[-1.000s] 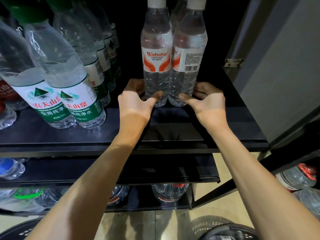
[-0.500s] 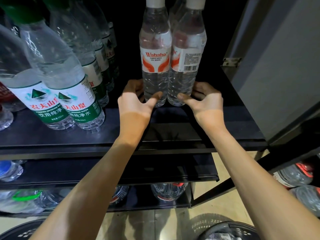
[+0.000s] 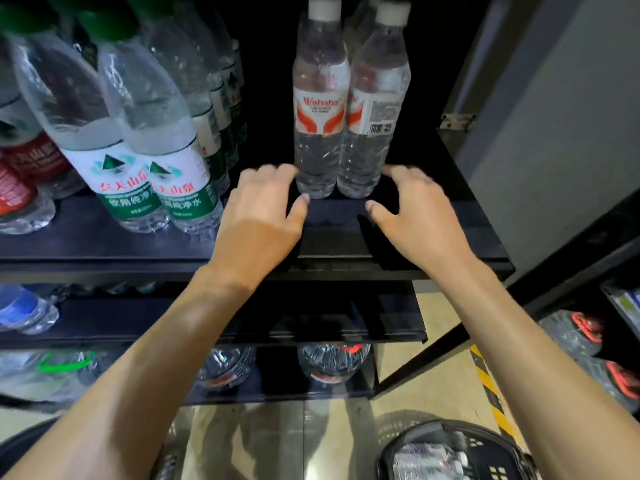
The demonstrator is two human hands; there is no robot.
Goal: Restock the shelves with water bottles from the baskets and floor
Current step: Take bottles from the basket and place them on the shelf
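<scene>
— While the pair of clear, white-capped plastic water bottles (image 3: pixel 320 150) stands upright, side by side, on the black metal shelf (image 3: pixel 433 237), what are the hands doing?
— The left hand (image 3: pixel 259 216) and right hand (image 3: pixel 419 216) flank the bottle bases, fingers loosely spread, gripping nothing.

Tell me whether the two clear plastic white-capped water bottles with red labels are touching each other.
Touching. The head view shows the left bottle and right bottle side by side with no gap between their labels.
</scene>
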